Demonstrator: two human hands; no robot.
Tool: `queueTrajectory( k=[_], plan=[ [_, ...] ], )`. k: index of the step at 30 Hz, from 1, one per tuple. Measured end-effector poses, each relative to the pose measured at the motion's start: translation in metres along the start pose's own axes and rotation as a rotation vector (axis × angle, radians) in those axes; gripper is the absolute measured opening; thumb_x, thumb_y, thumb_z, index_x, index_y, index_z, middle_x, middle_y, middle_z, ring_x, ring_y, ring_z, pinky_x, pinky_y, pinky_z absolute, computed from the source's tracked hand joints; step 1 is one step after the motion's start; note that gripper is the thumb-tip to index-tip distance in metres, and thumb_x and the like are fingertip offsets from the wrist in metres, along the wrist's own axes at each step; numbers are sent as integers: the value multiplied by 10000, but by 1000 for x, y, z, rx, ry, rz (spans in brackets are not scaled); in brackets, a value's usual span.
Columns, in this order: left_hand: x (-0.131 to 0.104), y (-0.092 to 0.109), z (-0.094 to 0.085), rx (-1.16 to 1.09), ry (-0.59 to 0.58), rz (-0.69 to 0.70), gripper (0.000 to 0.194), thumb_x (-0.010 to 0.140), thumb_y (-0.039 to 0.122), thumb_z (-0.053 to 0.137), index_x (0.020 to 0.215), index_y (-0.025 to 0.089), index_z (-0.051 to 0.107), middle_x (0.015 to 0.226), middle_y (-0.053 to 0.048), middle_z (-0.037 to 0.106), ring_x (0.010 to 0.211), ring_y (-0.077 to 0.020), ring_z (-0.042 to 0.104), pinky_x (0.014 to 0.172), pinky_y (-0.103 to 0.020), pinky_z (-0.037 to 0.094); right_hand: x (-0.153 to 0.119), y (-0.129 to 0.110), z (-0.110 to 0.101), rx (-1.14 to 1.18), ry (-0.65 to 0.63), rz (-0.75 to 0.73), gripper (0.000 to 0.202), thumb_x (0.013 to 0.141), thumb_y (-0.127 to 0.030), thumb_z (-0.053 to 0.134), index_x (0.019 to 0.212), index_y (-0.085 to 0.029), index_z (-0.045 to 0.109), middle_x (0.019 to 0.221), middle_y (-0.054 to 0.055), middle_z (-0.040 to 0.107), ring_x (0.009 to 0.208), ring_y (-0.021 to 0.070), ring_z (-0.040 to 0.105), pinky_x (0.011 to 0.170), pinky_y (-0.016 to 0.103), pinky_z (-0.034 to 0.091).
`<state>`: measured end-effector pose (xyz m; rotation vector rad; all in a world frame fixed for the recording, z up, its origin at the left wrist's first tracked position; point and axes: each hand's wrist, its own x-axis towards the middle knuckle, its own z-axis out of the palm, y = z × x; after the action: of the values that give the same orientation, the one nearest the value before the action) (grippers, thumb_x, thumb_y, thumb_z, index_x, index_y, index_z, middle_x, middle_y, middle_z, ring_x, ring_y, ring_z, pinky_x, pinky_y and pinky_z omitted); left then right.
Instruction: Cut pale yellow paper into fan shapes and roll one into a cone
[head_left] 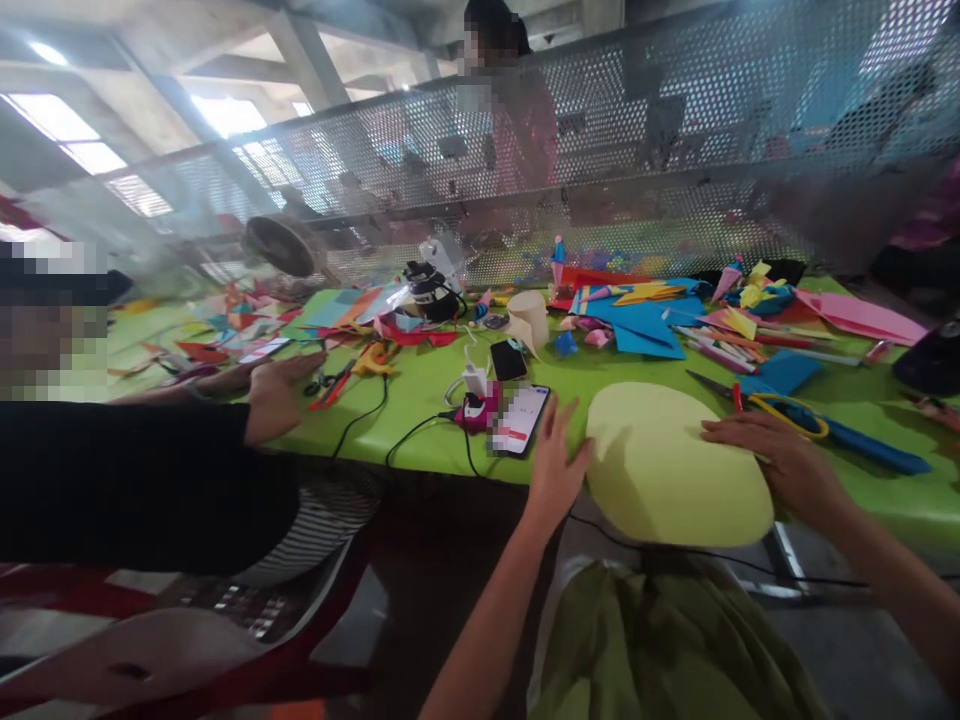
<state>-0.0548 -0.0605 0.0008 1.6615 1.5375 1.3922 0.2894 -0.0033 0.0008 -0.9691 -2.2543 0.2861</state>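
Note:
A pale yellow rounded sheet of paper (667,470) lies in front of me, its near part past the table's front edge. My left hand (559,462) is open with fingers spread, at the sheet's left edge beside a lit smartphone (520,420). Stretched fingers of my right hand (784,455) rest over the sheet's upper right edge; this hand is open. Just beyond it lie scissors with yellow handles (802,418) and a strip of blue paper (874,447). A shadow falls across the sheet's left part.
A magenta power strip (476,408) with a white charger and cables sits left of the phone. Pens (720,352), blue paper (649,325) and a beige roll (528,320) lie further back. At left, a co-worker's hand (279,395) reaches over the green table. A perforated metal screen (630,130) stands behind.

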Motion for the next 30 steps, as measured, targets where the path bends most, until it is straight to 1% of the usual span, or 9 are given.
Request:
queueTrajectory(
  k=[1, 4, 8, 12, 17, 20, 24, 27, 30],
  plan=[
    [-6, 2, -6, 64, -83, 49, 526, 927, 318, 664, 1443, 295, 565, 1674, -74, 340, 1578, -291, 222, 1272, -497, 198, 0, 1, 1, 9, -14, 20, 296, 979, -310, 581, 1193, -279, 783, 1199, 66, 798, 1168, 277, 688, 1000, 428, 559],
    [-17, 7, -22, 73, -458, 100, 521, 970, 401, 619, 1482, 350, 537, 1581, -80, 495, 1529, -287, 355, 1281, -526, 129, -2, 2, 1, 31, -61, 99, 300, 980, -289, 570, 1191, -276, 783, 1195, 64, 792, 1125, 265, 716, 962, 393, 583],
    [-16, 11, -32, 187, -646, 147, 910, 737, 535, 853, 1540, 384, 453, 1596, -100, 471, 1515, -348, 367, 1272, -580, 42, -5, 7, -1, 110, -133, 268, 290, 962, -337, 611, 1197, -292, 777, 1242, 68, 769, 1147, 282, 707, 985, 409, 567],
    [-6, 8, -28, 325, -714, 183, 1078, 649, 455, 930, 1572, 411, 375, 1654, -101, 376, 1528, -363, 332, 1257, -615, 47, -6, 16, -2, 188, -159, 329, 290, 938, -374, 641, 1187, -317, 777, 1259, 62, 764, 1179, 302, 690, 993, 439, 555],
    [2, 4, -14, 418, -641, 220, 880, 820, 338, 820, 1573, 395, 367, 1597, -72, 477, 1482, -298, 405, 1258, -569, 110, 2, 17, -4, 253, -180, 361, 298, 928, -412, 661, 1186, -322, 780, 1280, 65, 753, 1219, 302, 670, 1013, 416, 548],
    [6, 4, -12, 448, -653, 237, 812, 848, 432, 787, 1559, 389, 397, 1609, -82, 457, 1488, -304, 395, 1262, -567, 90, 8, 16, -5, 276, -188, 378, 300, 901, -440, 692, 1163, -332, 792, 1277, 61, 756, 1244, 315, 656, 1035, 433, 542],
    [12, 3, -18, 438, -810, 281, 1096, 696, 662, 824, 1610, 372, 292, 1685, -118, 302, 1548, -371, 278, 1256, -621, 46, 12, 20, -4, 327, -187, 438, 290, 904, -469, 684, 1136, -344, 805, 1269, 54, 764, 1246, 321, 662, 1044, 444, 552],
    [13, 3, -21, 478, -869, 294, 1152, 693, 641, 839, 1629, 374, 222, 1702, -128, 244, 1560, -382, 247, 1248, -649, 39, 16, 25, -3, 349, -178, 478, 283, 887, -493, 701, 1124, -377, 804, 1256, 41, 767, 1217, 324, 679, 1015, 457, 578],
    [10, 1, -20, 550, -859, 311, 1107, 743, 516, 858, 1629, 380, 209, 1711, -111, 222, 1573, -363, 220, 1250, -647, -8, 25, 27, -3, 378, -169, 470, 268, 873, -489, 724, 1104, -383, 809, 1246, 40, 774, 1206, 315, 684, 1021, 462, 578]
  ],
)
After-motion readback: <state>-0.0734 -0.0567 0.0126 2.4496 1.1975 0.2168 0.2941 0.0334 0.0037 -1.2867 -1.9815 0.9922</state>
